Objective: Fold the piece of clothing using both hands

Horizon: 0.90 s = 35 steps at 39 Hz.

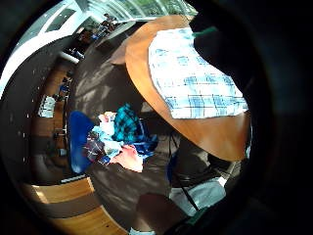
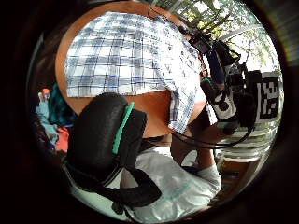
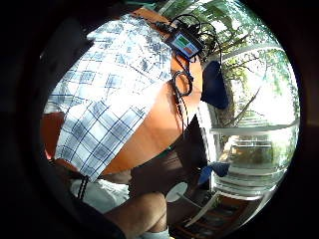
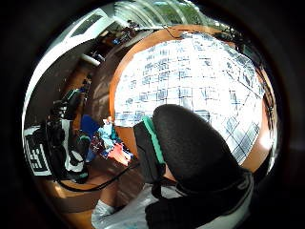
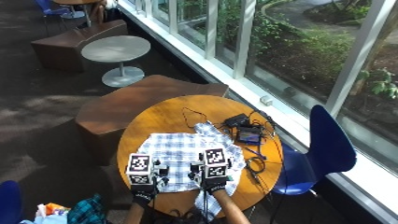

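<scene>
Now, line by line:
Shirt: a blue-and-white plaid shirt (image 5: 187, 158) lies spread on the round wooden table (image 5: 168, 116), its right part hanging over the near edge.
Left hand: the left hand (image 5: 144, 192) hovers at the shirt's near left edge; fingers cannot be told.
Right hand: the right hand (image 5: 214, 183) is over the shirt's near right part; grip cannot be told.
Device: a small screen unit (image 5: 250, 136) with cables sits right of the shirt.
Chair: a blue chair (image 5: 326, 144) stands right of the table.
Floor: a clothes pile (image 5: 74, 212) lies near left.

The left hand (image 5: 144, 193) and right hand (image 5: 214, 185) hover side by side, forearms extended forward.
</scene>
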### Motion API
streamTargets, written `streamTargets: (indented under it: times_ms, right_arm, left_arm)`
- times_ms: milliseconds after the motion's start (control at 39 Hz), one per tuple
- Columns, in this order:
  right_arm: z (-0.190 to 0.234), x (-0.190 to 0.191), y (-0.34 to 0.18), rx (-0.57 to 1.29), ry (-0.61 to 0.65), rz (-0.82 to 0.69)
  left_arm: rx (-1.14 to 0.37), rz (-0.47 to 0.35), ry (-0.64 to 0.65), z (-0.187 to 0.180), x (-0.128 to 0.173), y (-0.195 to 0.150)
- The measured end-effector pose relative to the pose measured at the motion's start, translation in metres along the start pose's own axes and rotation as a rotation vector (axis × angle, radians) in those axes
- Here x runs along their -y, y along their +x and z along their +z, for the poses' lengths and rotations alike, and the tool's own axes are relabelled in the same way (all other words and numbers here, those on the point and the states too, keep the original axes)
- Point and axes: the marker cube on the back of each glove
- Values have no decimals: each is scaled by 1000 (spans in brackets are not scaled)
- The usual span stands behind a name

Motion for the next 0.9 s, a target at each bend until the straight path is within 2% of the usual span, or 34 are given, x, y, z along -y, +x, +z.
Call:
streamTargets:
  times_ms: [461, 641, 718, 897]
  right_arm:
    - [-5, -12, -3, -17, 18, -27]
    - [2, -21, 5, -3, -9, -47]
    - [14, -28, 13, 5, -44, -48]
    - [56, -38, 29, 37, -175, -19]
  left_arm:
    - [0, 28, 0, -9, -7, 0]
    - [10, 30, 5, 0, -9, 0]
    - [18, 24, -12, 13, -12, -1]
    - [33, 12, -119, 69, -9, -6]
